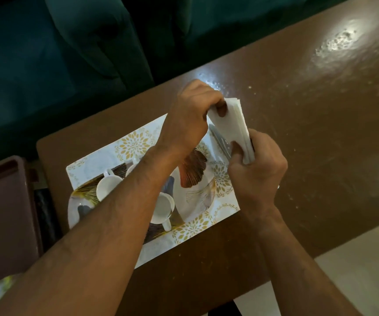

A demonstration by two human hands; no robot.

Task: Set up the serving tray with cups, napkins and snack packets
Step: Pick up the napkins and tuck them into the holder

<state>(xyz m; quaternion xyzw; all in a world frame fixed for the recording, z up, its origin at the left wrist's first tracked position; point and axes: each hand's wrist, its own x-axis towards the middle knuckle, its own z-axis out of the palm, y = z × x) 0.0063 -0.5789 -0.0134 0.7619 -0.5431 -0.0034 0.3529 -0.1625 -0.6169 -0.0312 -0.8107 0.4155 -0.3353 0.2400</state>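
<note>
Over the tray's far right corner: both hands work one white napkin stack, that's where I'm watching.
Head view, left hand (190,117): fingers pinched together on the top end of the napkin stack (231,126), looks like peeling or squaring the upper sheets.
Head view, right hand (257,172): thumb and fingers clamped on the stack's lower end, holding it tilted in the air, above the tray edge, not resting on anything I can see.
Tray (136,142): white with gold flower print, lying on the brown table (320,115).
Plates: patterned plate (195,179) on the tray's right part, another at the left end, partly under my forearm.
Cups: white cup (106,185) left, white cup (163,208) nearer me, both lying on their sides on the tray; maybe a third behind the arm, can't tell.
Shiny object: something metallic just under the napkins, too blurred to name.
Snack packets: none visible.
Step, my read: napkin step, cups already aboard.
Next move calls for: separating or tidying the stack, then laying it flat on a bare patch of tray without knocking the cups.
</note>
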